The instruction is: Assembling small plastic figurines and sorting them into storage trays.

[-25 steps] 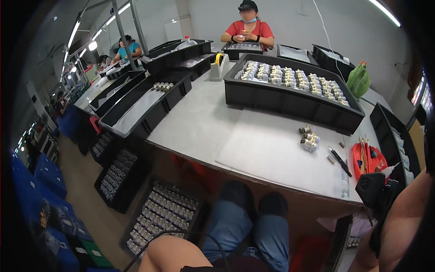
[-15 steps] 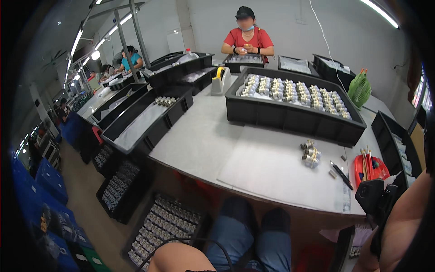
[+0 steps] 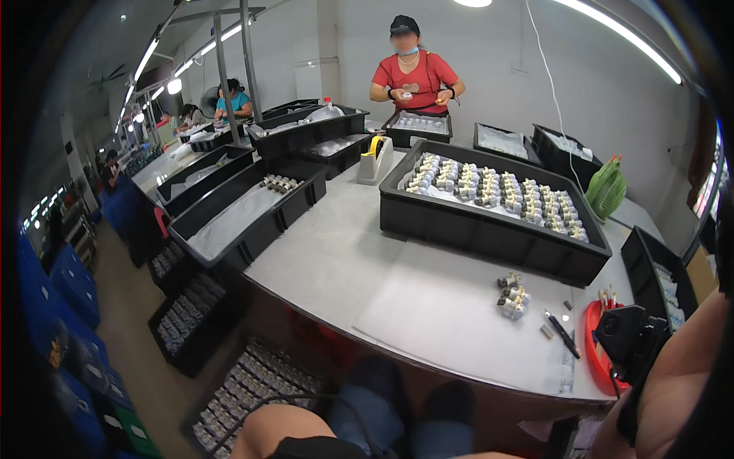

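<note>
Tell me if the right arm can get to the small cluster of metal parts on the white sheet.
Probably yes. The right arm comes in at the lower right edge, its hand out of view. The cluster of metal parts lies in the open on the white sheet, with only a black pen nearby.

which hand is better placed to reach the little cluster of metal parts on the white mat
Right, probably. The cluster of metal parts lies right of centre on the white mat, near the right forearm at the right edge. Neither hand itself shows.

Single head-worn fisheye view, angled down across the near worktable (image 3: 344,252) toward distant co-workers.
</note>
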The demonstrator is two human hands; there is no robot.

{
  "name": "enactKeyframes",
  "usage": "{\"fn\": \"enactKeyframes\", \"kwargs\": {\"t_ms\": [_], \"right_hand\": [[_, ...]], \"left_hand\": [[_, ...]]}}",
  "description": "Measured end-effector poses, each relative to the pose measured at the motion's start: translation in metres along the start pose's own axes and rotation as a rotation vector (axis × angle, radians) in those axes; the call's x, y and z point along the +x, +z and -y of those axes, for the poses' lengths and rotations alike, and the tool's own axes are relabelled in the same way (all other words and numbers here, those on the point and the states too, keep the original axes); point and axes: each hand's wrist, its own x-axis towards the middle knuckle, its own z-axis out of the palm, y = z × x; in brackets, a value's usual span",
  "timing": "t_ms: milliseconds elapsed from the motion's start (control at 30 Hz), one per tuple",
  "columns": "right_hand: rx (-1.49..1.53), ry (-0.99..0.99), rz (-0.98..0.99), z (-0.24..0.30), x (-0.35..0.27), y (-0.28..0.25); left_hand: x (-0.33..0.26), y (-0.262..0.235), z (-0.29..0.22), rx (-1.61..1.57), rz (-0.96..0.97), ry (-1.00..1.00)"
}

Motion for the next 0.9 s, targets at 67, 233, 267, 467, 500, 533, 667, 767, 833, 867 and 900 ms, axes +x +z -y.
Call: {"fn": "enactKeyframes", "kwargs": {"t_ms": [67,233,267,467,500,533,667,767,833,867,900], "right_hand": [[-0.005,0.017,-0.003,0.003,-0.004,0.004],[0.035,0.053,0.021,0.002,-0.013,0.004],[0.038,0.059,0.022,0.002,-0.015,0.004],[0.022,0.079,0.023,0.008,-0.021,0.008],[0.028,0.079,0.030,0.006,-0.021,0.006],[0.034,0.078,0.037,0.005,-0.021,0.004],[0.026,0.084,0.050,0.006,-0.022,0.003],[0.009,0.082,0.048,0.009,-0.022,0.007],[0.014,0.077,0.048,0.009,-0.021,0.007],[0.018,0.075,0.051,0.007,-0.020,0.005],[0.023,0.072,0.053,0.006,-0.020,0.003]], "left_hand": [[-0.002,-0.001,0.001,-0.034,0.005,-0.009],[0.002,0.009,0.017,-0.093,-0.037,-0.010],[0.002,0.010,0.019,-0.107,-0.040,-0.011],[0.001,0.011,0.026,-0.193,-0.020,-0.008],[0.003,0.014,0.030,-0.203,-0.024,0.000],[0.006,0.016,0.033,-0.212,-0.029,0.008],[0.009,0.019,0.041,-0.269,-0.020,0.024],[0.008,0.017,0.043,-0.309,0.004,0.032],[0.011,0.020,0.046,-0.324,0.007,0.039],[0.014,0.021,0.049,-0.331,0.007,0.045],[0.017,0.023,0.052,-0.338,0.007,0.050]]}}
